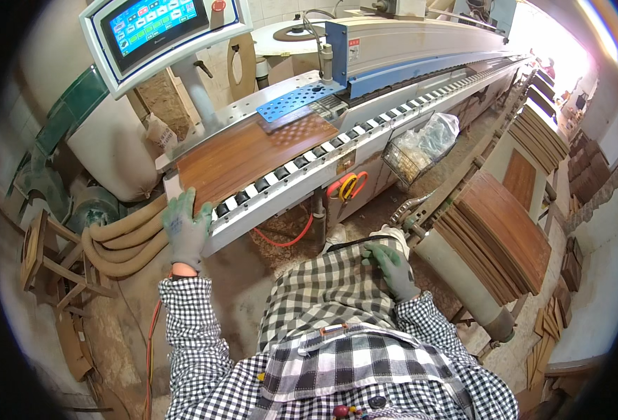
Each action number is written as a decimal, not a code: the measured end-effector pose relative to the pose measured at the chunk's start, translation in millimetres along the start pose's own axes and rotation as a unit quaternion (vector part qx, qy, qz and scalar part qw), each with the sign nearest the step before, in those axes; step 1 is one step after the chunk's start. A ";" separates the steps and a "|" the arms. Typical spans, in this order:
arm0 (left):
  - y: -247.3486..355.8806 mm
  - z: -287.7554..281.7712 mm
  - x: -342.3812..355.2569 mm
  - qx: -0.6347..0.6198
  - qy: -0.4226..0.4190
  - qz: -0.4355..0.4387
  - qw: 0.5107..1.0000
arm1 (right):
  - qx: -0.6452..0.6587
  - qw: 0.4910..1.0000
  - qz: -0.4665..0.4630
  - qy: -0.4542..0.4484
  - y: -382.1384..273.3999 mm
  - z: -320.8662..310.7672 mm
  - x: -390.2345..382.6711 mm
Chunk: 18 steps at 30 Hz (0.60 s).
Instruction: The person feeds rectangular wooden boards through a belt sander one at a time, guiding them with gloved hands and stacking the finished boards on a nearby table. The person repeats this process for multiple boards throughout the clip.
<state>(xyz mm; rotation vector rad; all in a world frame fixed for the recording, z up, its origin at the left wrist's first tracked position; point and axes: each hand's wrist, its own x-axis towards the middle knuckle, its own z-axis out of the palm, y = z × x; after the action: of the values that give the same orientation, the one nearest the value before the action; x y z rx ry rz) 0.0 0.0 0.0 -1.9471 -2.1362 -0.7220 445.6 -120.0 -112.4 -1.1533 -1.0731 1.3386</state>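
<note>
**Board on the roller track, one glove on its near end**

While lying flat on the machine bed, brown wooden board (253,155) sits beside the black-and-white roller track (337,143), far end tucked under the blue perforated plate (296,100). Left hand (186,229), in a green-grey glove, pressed over the board's near corner, fingers spread and laid flat on it, not wrapped around anything. Right hand (393,268), same kind of glove, resting on the checked shirt at the knee, fingers loosely curled, holding nothing, well away from the board.

Going outward: touchscreen panel (156,24) up above on the left, tilted toward the wearer. Orange scissors (351,185) hanging on the machine's front, just under the track. Wire basket (410,157) with clear plastic bags stuffed in, hooked on further right. Tan hoses (123,241) curling out below the near end, next to a wooden stool (46,262). Stack of brown boards (501,234) standing off to the right, near a grey pipe (463,283). Sawdust all over the floor.
</note>
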 end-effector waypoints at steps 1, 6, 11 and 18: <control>8.1 0.8 2.4 0.009 -0.014 -0.006 1.000 | 0.001 1.000 -0.001 0.001 0.7 0.2 0.0; 59.6 -2.3 23.6 0.014 -0.037 -0.007 0.999 | 0.010 1.000 -0.004 0.003 -5.5 4.7 1.8; 100.2 20.0 36.6 0.028 -0.066 0.002 0.997 | 0.049 0.999 0.005 0.015 -8.2 0.9 -6.8; 120.9 52.7 44.1 0.001 0.029 0.102 0.994 | -0.077 0.974 -0.143 0.158 -45.5 -50.2 -35.9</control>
<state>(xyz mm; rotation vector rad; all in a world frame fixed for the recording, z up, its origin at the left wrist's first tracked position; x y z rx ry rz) 121.7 67.3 2.1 -2.0772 -1.8705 -0.7283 502.4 -151.9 -71.9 -1.2235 -1.0727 0.8277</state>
